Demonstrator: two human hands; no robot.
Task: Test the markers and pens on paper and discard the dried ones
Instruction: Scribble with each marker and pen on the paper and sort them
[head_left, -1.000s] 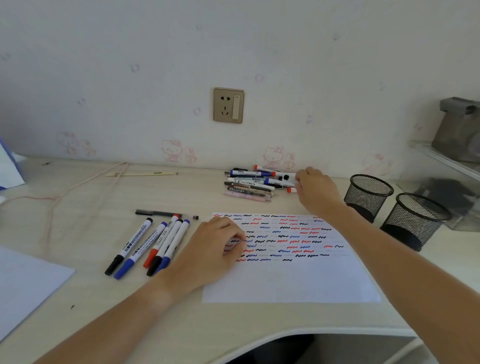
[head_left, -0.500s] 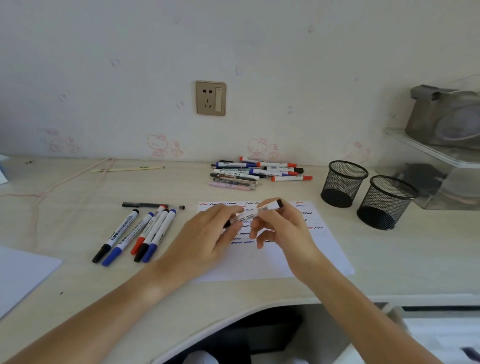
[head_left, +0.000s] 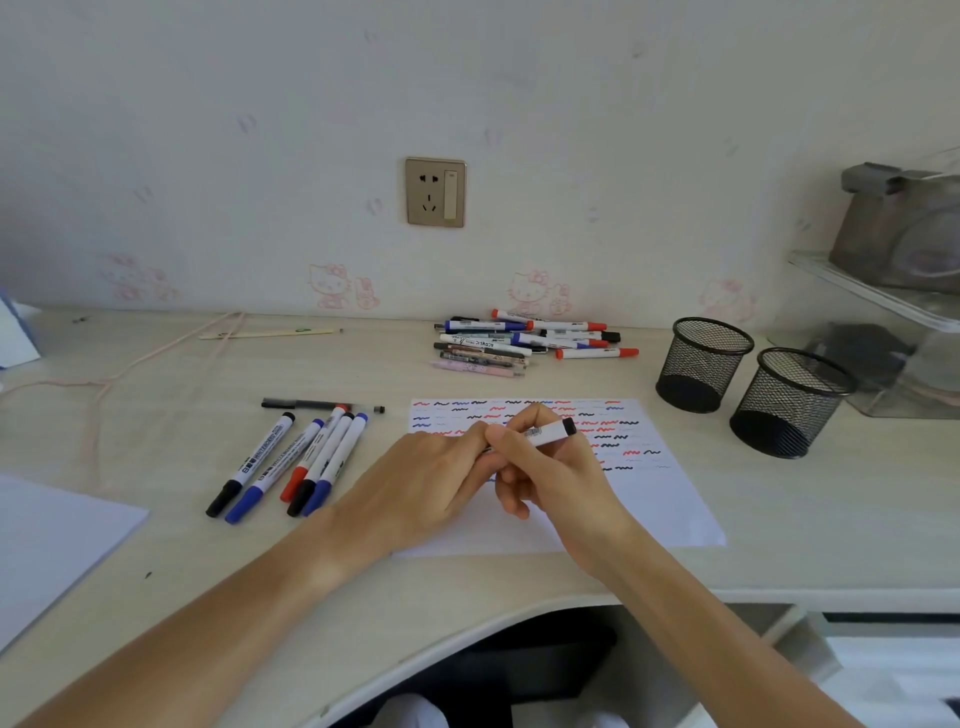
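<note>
At the centre of the frame, over a white sheet of paper (head_left: 670, 499) covered in short red, blue and black squiggles, a slim white marker (head_left: 545, 432) with a black end cap lies nearly level, its long axis running left to right and the black end aimed toward the right. The right hand (head_left: 550, 467) curls its fingers (head_left: 511, 441) round the smooth barrel, and the left hand (head_left: 426, 478) meets it from the left, its fingertips closed on the marker's hidden left end. To the left, five capped markers (head_left: 291, 465) lie side by side on the pale wood-grain tabletop (head_left: 171, 405), slanting up to the right. Toward the upper middle, against the wall, lies a loose pile of pens (head_left: 524, 343). At the right stand two round black wire-mesh cups (head_left: 748, 384).
</note>
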